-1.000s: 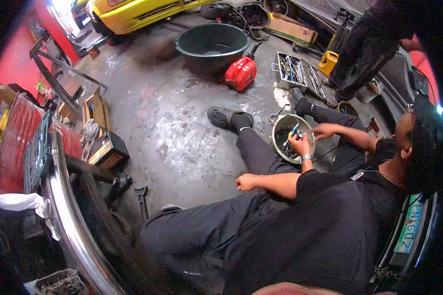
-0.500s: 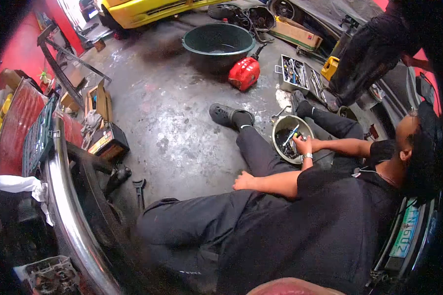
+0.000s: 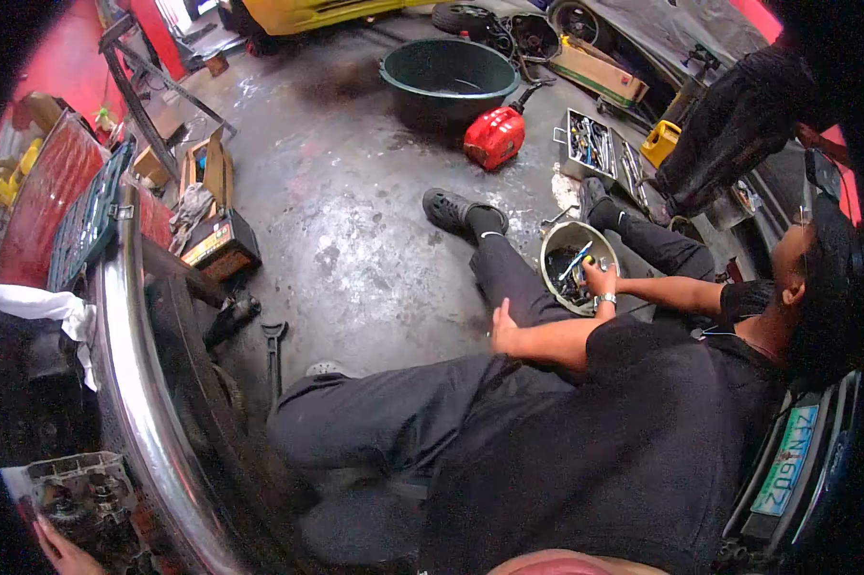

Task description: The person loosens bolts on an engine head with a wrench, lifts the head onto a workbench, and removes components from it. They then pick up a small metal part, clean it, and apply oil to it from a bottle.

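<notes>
At the lower left edge, my left hand [image 3: 65, 551] reaches in with fingers stretched, beside a greasy metal engine part [image 3: 82, 489]. My right hand [image 3: 504, 329] is raised near my dark trousers [image 3: 384, 402], its fingers extended and nothing seen in it. To the right, a seated co-worker's hand [image 3: 601, 278] holds a small tool with a blue and a yellow part over a round pail [image 3: 551, 254] of dark parts. The co-worker's other hand is largely hidden behind the watch wrist.
A chrome bar [image 3: 130, 355] runs down the left side. A large wrench [image 3: 274, 355] lies on the floor. Farther off are a green basin [image 3: 451, 94], a red fuel can [image 3: 495, 137], a toolbox [image 3: 585, 144] and a second person's dark trousers [image 3: 729, 134]. A battery box [image 3: 221, 246] stands left.
My left hand has come into view at the lower left. My right hand has lifted and its fingers now point upward. The view has shifted, so the floor objects appear farther right.
</notes>
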Action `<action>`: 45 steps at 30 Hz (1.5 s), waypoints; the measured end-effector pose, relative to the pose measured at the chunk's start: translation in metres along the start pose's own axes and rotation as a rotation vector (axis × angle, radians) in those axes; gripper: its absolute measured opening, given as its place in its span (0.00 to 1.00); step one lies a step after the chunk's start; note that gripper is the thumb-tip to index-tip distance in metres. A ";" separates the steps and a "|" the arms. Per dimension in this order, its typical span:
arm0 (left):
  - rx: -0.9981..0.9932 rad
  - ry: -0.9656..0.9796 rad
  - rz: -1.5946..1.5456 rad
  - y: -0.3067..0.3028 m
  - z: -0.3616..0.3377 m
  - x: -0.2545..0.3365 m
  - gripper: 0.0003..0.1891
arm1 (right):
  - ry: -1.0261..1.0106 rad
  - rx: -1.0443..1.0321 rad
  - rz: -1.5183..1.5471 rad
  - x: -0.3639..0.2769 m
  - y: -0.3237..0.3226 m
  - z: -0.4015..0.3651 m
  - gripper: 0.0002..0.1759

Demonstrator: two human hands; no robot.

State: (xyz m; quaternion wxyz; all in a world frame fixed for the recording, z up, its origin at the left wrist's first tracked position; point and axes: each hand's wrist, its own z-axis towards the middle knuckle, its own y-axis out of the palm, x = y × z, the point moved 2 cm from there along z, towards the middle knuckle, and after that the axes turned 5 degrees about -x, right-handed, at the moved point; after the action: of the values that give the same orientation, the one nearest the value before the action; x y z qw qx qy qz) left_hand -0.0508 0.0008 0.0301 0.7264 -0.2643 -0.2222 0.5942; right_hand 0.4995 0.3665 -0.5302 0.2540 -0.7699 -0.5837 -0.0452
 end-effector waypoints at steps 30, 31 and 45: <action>-0.011 0.050 -0.162 -0.030 -0.035 0.023 0.28 | -0.184 0.305 0.296 -0.008 0.001 0.019 0.20; -0.010 0.039 -0.173 -0.030 -0.034 0.024 0.28 | -0.245 0.281 0.342 -0.008 0.007 0.033 0.18; -0.141 0.197 0.199 -0.030 -0.036 0.028 0.60 | -0.055 0.808 0.249 0.018 -0.052 -0.029 0.16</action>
State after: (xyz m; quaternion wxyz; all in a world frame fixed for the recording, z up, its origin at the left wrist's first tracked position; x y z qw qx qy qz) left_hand -0.0007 0.0194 0.0224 0.6617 -0.3926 -0.1636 0.6175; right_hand 0.4641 0.3797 -0.4810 0.5232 -0.6741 -0.4636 0.2386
